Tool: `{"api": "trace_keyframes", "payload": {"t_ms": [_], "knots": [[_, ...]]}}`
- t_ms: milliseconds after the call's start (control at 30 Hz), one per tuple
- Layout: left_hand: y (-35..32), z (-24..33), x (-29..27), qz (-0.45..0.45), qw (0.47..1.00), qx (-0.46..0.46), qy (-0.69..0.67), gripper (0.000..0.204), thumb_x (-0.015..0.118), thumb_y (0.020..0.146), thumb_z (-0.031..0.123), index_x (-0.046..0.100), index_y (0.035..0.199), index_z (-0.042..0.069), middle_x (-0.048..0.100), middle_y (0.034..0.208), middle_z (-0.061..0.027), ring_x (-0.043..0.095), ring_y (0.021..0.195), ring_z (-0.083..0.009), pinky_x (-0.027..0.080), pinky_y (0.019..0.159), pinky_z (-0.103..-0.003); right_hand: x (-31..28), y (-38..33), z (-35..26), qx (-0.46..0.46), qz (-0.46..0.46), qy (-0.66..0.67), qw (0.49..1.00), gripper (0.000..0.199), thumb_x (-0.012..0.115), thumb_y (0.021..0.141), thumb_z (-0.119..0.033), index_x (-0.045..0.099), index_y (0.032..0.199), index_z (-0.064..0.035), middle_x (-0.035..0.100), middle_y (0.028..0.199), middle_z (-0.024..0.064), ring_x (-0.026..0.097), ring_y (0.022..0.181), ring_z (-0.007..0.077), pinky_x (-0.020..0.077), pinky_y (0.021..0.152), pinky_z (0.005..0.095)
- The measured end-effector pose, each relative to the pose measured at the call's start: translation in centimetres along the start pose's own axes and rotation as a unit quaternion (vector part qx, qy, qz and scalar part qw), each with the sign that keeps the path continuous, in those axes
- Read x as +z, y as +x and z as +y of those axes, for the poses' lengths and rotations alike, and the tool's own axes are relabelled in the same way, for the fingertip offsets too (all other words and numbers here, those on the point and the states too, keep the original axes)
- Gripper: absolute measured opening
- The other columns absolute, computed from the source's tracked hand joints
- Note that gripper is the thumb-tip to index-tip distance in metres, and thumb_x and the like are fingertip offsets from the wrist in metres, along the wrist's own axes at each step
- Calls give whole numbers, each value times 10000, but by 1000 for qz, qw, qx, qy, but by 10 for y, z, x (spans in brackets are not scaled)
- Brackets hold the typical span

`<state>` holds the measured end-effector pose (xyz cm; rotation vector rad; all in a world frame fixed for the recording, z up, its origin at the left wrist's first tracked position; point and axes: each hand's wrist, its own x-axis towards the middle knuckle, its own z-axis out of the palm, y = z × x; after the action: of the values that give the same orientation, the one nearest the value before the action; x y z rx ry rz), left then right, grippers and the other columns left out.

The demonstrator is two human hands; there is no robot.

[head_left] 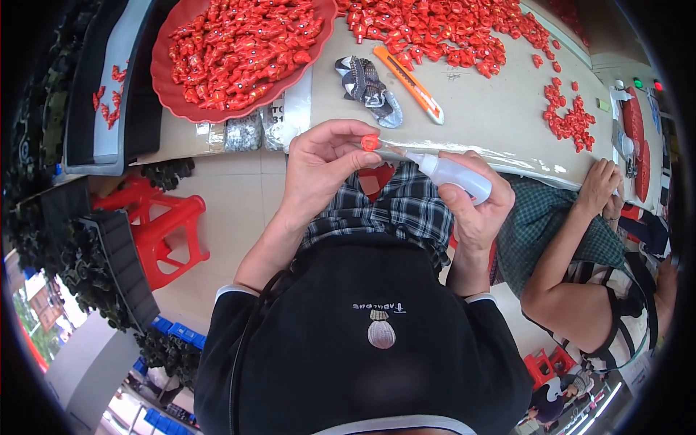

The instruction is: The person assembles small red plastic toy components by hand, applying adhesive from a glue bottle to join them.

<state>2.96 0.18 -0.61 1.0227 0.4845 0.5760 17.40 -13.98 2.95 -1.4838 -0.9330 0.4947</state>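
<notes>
Red piece (370,142) is sitting in the pinch of the left hand (320,161), and a bottle (458,177) is pointing its nozzle (410,154) toward it.
At left, thumb and finger are nearly meeting, gripping only the piece, just in front of the table (500,109); good placement is probably depending on that pinch being light and steady, fingertips clear of the tip. In the middle, the nozzle is aiming leftward; whether it is touching the piece, I cannot tell, so lining it up before squeezing is seeming wise. At right, the right hand (484,201) is curling around the translucent bottle, its pressure not showing; brief, gentle squeezing is likely limiting spill onto the skin.
</notes>
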Motion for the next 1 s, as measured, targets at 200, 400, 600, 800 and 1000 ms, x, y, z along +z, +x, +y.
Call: {"api": "trace_keyframes", "payload": {"t_ms": [200, 400, 600, 800, 1000], "knots": [[1, -1, 1, 20, 1000, -2, -16, 257, 589, 753, -123, 551, 999, -55, 609, 971, -136, 608, 910, -175, 524, 796, -275, 1, -1, 0, 21, -16, -1, 1000, 343, 759, 658, -107, 638, 952, 21, 631, 770, 88, 547, 653, 121, 410, 576, 223], [0, -1, 1, 27, 1000, 10, -12, 240, 594, 751, -125, 536, 972, -52, 597, 1003, -148, 600, 932, -185, 519, 814, -289, 4, 0, 0, 35, -28, 9, 999, 314, 746, 672, -80, 638, 948, 23, 634, 787, 92, 574, 694, 134, 434, 610, 228], [0, 0, 1, 32, 999, -9, -21, 267, 600, 722, -145, 530, 958, -43, 585, 1004, -174, 591, 947, -209, 515, 812, -300, 6, 0, 1, 71, -25, 39, 996, 282, 722, 690, -44, 633, 947, 32, 634, 820, 95, 585, 728, 126, 449, 638, 224], [0, -1, -1, 13, 1000, 5, -14, 258, 602, 750, -116, 541, 997, -75, 594, 1016, -154, 604, 928, -195, 515, 823, -292, 6, 1, 3, 71, -29, 41, 996, 270, 709, 699, -29, 630, 948, 38, 632, 821, 96, 579, 718, 116, 445, 622, 216], [0, -1, 0, 12, 1000, 2, -11, 256, 598, 751, -119, 541, 997, -77, 598, 1010, -151, 606, 924, -196, 516, 823, -293, 6, 1, 3, 77, -30, 40, 996, 262, 706, 707, -33, 631, 947, 40, 631, 810, 93, 573, 698, 109, 437, 604, 211]]}}
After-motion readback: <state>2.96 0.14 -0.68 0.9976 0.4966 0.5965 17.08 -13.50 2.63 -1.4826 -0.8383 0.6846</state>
